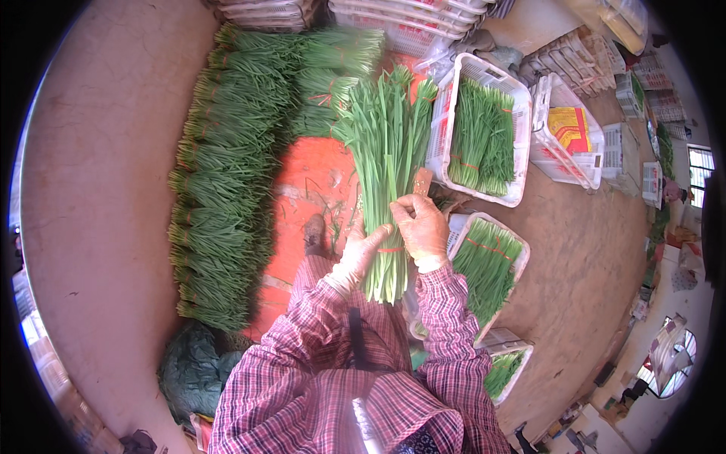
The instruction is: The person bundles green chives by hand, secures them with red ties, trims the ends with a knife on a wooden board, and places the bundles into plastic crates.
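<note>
My left hand (358, 253) and my right hand (418, 228), both in pale thin gloves, are on a long bundle of flat green leafy stalks (383, 144), pale ends pointing toward me. The left fingers wrap round its lower part, beside an orange band (389, 250). The right fingers are curled in a pinch on the bundle's right side, a little higher. What the right fingertips hold exactly is hard to make out. An orange-brown piece (423, 184) shows just beyond the right hand.
Banded bundles (219, 197) lie in a long row on the left, more behind, on an orange sheet (302, 181). White crates with stalks (514, 166) (495, 272) stand at the right, stacked crates (401, 15) at the back. A dark green sack (189, 363) lies lower left.
</note>
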